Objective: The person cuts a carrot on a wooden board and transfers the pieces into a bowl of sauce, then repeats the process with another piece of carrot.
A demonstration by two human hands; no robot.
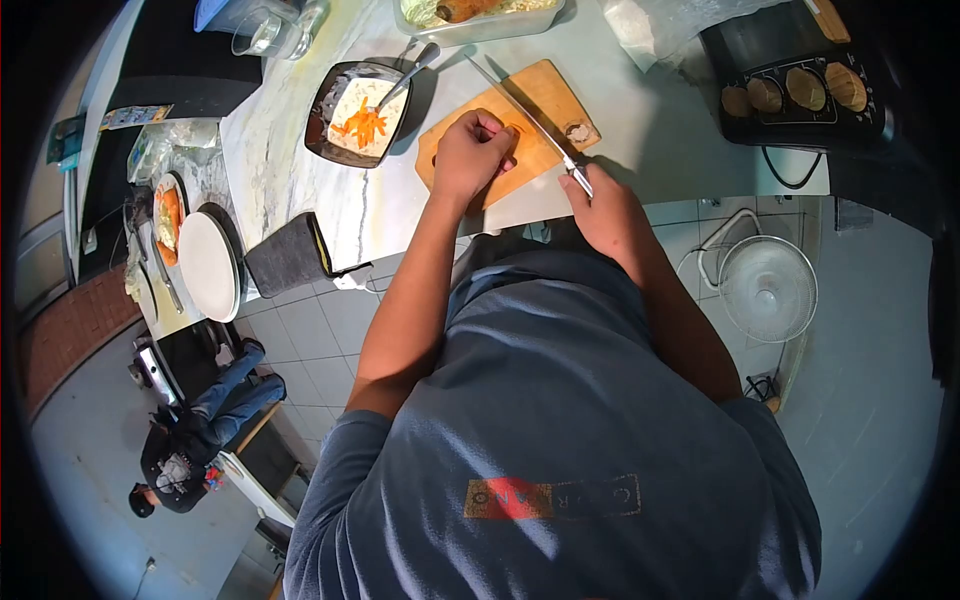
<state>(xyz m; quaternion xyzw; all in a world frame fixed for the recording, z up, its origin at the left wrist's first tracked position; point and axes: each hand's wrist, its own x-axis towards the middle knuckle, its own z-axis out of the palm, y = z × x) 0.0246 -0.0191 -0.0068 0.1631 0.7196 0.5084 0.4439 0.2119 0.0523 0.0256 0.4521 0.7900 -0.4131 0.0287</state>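
Note:
A wooden cutting board [545, 85] lies at an angle on the counter in front of me. My left hand [473, 157] rests over it with the fingers curled together, hiding most of whatever is in them. A small orange bit [516, 130] shows by its fingertips. My right hand [608, 212] grips a knife [530, 115] by its handle, the long blade slanting across the board, away from me to the left. Left of the board stands a dark square bowl [318, 130] with a creamy white mixture and orange strips, a spoon [418, 65] leaning in it.
A clear plastic container [480, 32] of shredded vegetables stands at the back, near a drinking glass [270, 35]. The black appliance [800, 100] is at right. A white plate [208, 265] sits at left. Behind, a fan [767, 290] stands and a person [180, 450] sits.

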